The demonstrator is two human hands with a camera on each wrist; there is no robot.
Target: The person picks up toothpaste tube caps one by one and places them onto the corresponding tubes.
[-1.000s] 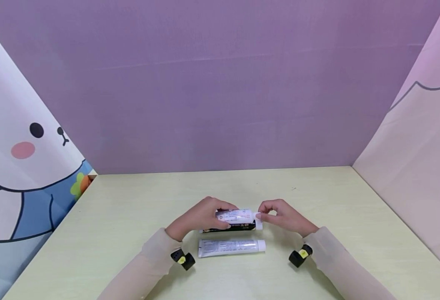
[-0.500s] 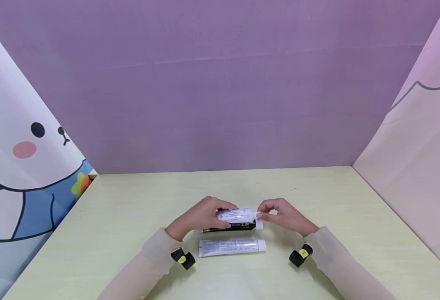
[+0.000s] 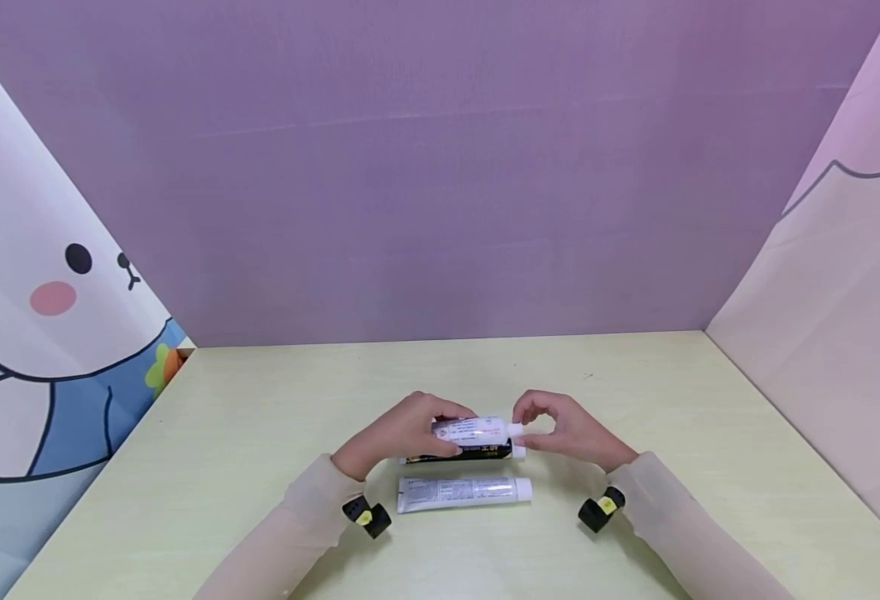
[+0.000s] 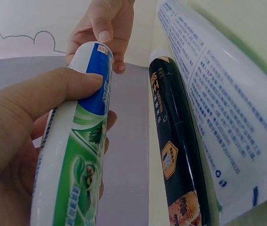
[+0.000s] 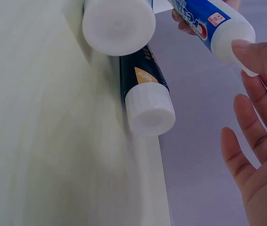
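My left hand [image 3: 410, 427] grips a white toothpaste tube [image 3: 472, 431], raised above the table; its blue and green print shows in the left wrist view. The right hand [image 3: 573, 429] is at the cap end of that tube, thumb and index finger pinching the white cap [image 5: 250, 70], which the thumb partly hides. In the right wrist view the other right-hand fingers are spread apart from the tube. Below the held tube lies a black toothpaste tube [image 4: 175, 136] with a white cap. Nearer the front lies another white toothpaste tube [image 3: 458, 494] with printed text.
The pale table [image 3: 297, 392] runs back to a purple wall panel [image 3: 440, 208]. Cartoon-printed panels stand at the left [image 3: 57, 333] and right [image 3: 837, 350]. A black wrist camera is strapped to each sleeve.
My right index finger has risen slightly and the thumb has dropped a little at the cap. The left hand and the two tubes on the table stay put.
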